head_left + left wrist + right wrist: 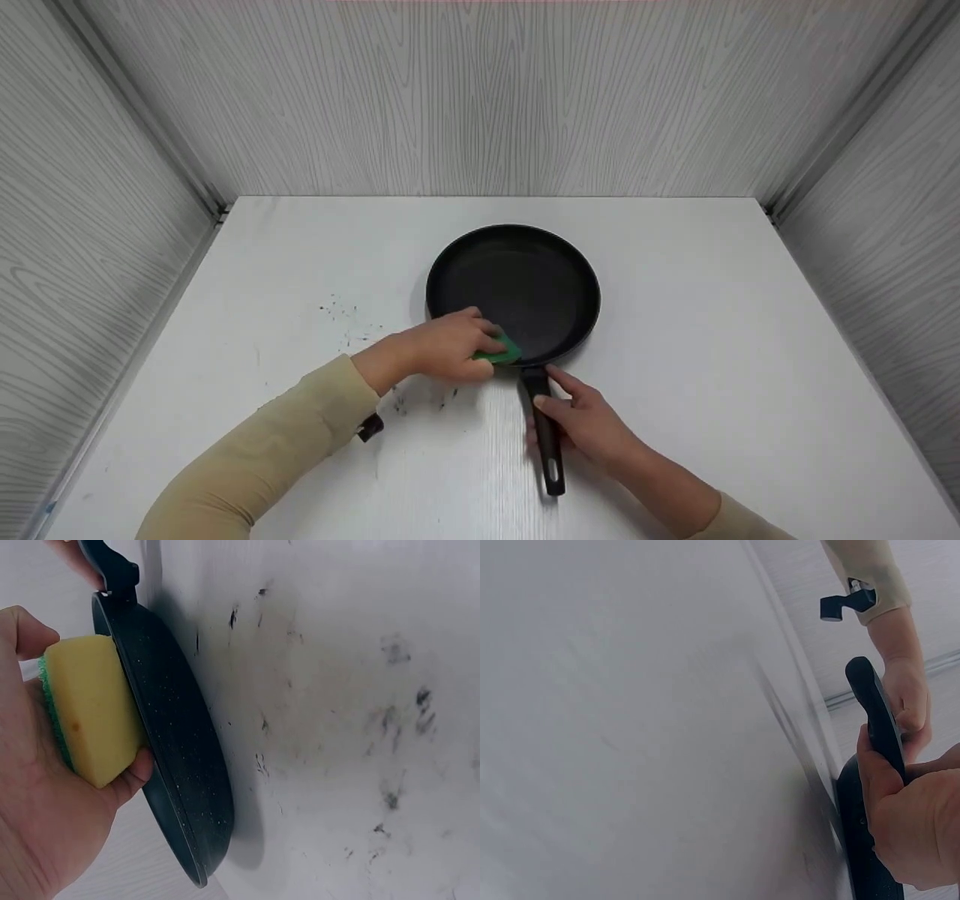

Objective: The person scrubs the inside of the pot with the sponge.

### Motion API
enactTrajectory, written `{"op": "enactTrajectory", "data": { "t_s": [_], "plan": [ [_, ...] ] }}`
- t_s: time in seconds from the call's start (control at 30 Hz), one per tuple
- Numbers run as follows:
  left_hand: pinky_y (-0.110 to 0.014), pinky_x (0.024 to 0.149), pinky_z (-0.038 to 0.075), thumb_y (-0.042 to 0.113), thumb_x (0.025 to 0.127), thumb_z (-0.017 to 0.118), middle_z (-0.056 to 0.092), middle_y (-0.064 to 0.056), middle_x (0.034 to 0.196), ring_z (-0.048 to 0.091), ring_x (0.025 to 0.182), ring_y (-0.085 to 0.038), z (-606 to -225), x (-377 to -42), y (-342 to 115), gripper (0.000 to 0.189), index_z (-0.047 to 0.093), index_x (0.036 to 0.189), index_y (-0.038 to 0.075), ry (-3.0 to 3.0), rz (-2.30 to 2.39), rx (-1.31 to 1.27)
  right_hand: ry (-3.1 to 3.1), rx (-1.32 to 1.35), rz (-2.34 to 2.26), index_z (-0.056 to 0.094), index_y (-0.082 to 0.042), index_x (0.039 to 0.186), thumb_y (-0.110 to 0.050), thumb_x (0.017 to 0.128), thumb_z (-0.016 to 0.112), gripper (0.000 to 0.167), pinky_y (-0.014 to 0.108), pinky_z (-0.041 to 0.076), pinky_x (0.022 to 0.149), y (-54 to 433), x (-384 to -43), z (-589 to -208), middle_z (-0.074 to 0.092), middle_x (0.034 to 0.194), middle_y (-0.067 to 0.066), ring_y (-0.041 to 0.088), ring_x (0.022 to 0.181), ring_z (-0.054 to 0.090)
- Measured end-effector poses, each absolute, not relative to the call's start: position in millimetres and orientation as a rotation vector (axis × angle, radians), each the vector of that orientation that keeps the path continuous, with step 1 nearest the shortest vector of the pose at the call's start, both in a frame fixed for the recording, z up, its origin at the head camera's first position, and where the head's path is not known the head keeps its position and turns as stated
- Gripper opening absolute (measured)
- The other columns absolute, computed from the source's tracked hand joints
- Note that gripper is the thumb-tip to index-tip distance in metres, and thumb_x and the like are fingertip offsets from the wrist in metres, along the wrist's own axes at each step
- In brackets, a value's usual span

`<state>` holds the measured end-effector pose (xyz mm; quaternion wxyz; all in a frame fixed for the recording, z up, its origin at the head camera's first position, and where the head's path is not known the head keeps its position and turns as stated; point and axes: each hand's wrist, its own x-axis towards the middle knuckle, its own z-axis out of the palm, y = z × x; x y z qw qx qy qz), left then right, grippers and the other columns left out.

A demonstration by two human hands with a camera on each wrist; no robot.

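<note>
A black frying pan (517, 285) stands on the white table with its handle (553, 465) toward me. My left hand (454, 346) grips a sponge (501, 352) at the pan's near left rim. In the left wrist view the sponge (97, 709) shows a yellow foam body and a green scouring side, held between thumb and fingers against the inside of the rim. My right hand (592, 424) holds the handle close to the pan, thumb on top. The right wrist view shows those fingers wrapped beneath the handle (881, 720).
Dark smudges and specks (390, 720) mark the white tabletop (697, 315) to the left of the pan. Wood-grain panels (480, 97) enclose the table at the back and both sides. A small black device (370, 427) sits at my left sleeve.
</note>
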<state>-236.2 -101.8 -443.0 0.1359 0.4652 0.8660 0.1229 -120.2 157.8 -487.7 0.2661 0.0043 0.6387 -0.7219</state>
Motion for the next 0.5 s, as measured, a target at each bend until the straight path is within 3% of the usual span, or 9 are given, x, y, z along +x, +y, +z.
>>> {"op": "enactTrajectory", "data": {
  "t_s": [0.5],
  "plan": [
    [-0.043, 0.099, 0.047, 0.029, 0.097, 0.047, 0.063, -0.011, 0.147, 0.056, 0.120, -0.031, -450, -238, -84, 0.052, 0.071, 0.142, 0.015, 2.473, 0.468, 1.341, 1.750, -0.022, -1.916, 0.013, -0.008, 0.171, -0.019, 0.108, 0.062, 0.080, 0.040, 0.062, 0.076, 159, -122, -489, 0.074, 0.104, 0.023, 0.026, 0.085, 0.077]
  ]
}}
